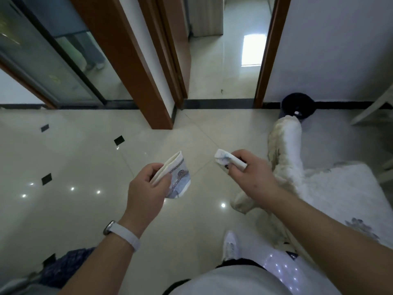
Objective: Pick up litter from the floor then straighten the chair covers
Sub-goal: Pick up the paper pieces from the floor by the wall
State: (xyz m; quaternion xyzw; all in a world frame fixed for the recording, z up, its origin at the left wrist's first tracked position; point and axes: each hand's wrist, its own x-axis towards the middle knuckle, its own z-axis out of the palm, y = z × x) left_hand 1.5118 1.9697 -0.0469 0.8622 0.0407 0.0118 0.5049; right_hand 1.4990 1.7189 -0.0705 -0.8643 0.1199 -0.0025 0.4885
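My left hand (148, 188) grips a flattened paper cup (177, 177), white with a blue pattern, above the tiled floor at centre. My right hand (247, 173) pinches a small crumpled white scrap of paper (223, 158) with faint blue marks, a little to the right and at the same height. A chair with a fluffy white cover (331, 188) stands on the right; its cream backrest cover (285, 150) hangs beside my right hand. A black waste bin (297, 107) stands by the wall beyond the chair.
Glossy beige floor tiles (85, 167) with small black insets stretch to the left. Brown door frames (131, 60) and an open doorway lie ahead. A glass sliding door (42, 50) is at upper left. A white furniture leg (370, 111) is at far right. A dark patterned cloth (63, 267) lies at lower left.
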